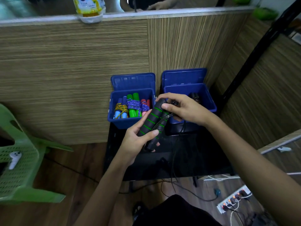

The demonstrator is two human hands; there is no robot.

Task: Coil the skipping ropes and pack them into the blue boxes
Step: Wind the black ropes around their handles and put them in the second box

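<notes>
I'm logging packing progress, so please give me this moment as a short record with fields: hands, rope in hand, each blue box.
left hand: grips the lower ends of both black handles
right hand: holds the handles' upper ends
black handles: foam, green stripes, side by side
black cord: hangs loose, not coiled
left blue box: lid open, three coiled ropes inside
right blue box: lid open, a dark item inside, mostly hidden

A wood-grain partition wall point(73, 62) stood behind a low black table point(187, 160), with a pale ledge point(179, 11) along its top. The floor point(53, 162) was dark wood plank. A green plastic chair point(21, 168) sat left; a power strip point(234, 199) lay lower right
</notes>
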